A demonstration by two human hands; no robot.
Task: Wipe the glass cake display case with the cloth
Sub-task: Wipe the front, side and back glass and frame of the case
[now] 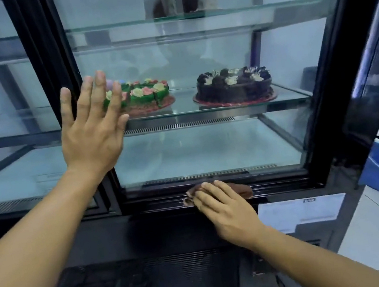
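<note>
Cloth [236, 189] pressed flat on case [215, 198] bottom frame under right hand [227, 211], fingers extended. Left hand [91, 130] open, palm flat on glass, left of two cakes [234, 86].

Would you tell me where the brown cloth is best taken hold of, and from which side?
I would grip the bunched right end of the brown cloth, coming from the right. The right hand lies flat over its left and middle, pressing it to the lower frame of the display case; only that end and a small left corner show.
</note>
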